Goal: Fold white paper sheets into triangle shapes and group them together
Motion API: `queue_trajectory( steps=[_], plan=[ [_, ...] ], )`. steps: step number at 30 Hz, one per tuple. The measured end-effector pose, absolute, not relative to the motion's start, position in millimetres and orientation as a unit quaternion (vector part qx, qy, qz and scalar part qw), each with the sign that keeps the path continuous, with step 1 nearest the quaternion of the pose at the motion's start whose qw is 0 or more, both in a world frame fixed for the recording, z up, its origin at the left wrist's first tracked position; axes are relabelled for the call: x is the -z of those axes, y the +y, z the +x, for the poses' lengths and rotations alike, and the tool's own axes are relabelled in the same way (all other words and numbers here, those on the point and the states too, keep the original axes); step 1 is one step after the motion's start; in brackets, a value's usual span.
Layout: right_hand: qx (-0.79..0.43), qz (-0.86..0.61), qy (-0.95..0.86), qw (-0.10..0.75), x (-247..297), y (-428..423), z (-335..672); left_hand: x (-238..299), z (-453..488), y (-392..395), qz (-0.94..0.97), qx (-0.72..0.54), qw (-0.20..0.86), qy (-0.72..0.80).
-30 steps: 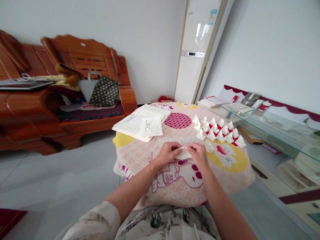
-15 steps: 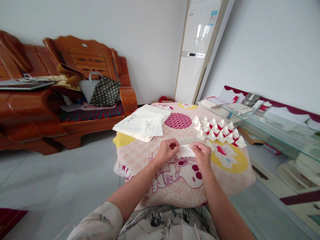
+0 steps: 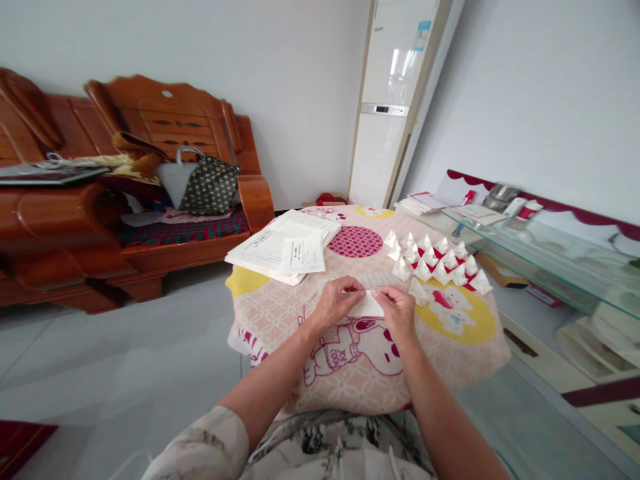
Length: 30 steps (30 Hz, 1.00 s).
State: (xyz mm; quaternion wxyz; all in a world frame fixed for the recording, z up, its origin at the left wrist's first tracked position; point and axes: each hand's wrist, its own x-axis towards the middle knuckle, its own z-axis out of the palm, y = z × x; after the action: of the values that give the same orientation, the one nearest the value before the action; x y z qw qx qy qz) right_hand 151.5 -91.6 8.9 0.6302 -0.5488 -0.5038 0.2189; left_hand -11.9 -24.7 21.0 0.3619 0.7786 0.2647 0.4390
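A small white paper slip [image 3: 369, 305] lies between both my hands over the pink cartoon-print cloth [image 3: 280, 313] that covers the table. My left hand [image 3: 337, 301] pinches its left end with closed fingers. My right hand [image 3: 397, 309] pinches its right end, fingers pressed together. Just beyond the right hand sits a cluster of several folded white and red paper pieces [image 3: 437, 262], one of them close to my right knuckles. A stack of printed white sheets [image 3: 285, 245] rests at the table's far left.
A carved wooden sofa [image 3: 100, 200] with a patterned bag [image 3: 209, 183] stands at the left. A tall white air conditioner [image 3: 387, 107] is behind the table. A glass shelf unit [image 3: 540, 250] with papers and small items runs along the right wall.
The slip was laid flatter half a second ago; now both hands have drawn closer and press its top edge into a narrower fold. The view shifted slightly.
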Motion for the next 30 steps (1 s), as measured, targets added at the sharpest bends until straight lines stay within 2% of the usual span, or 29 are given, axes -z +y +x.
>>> queue_trajectory(
  steps=[11,18,23,26,30],
  plan=[
    [-0.044,-0.53,-0.653,0.539,-12,-91,147,-18,-11,-25,0.793,-0.414,0.365,0.258],
    [-0.095,-0.571,-0.58,0.574,-11,-92,163,-19,-15,-22,0.77,-0.418,0.398,0.272],
    [-0.135,-0.588,-0.474,0.641,-9,-93,173,-11,-18,-9,0.664,-0.459,0.507,0.302],
    [-0.161,-0.579,-0.477,0.641,-11,-97,165,-7,-17,-4,0.614,-0.47,0.556,0.305],
    [-0.173,-0.567,-0.496,0.635,-16,-103,154,-5,-16,-5,0.595,-0.471,0.57,0.316]
  ],
)
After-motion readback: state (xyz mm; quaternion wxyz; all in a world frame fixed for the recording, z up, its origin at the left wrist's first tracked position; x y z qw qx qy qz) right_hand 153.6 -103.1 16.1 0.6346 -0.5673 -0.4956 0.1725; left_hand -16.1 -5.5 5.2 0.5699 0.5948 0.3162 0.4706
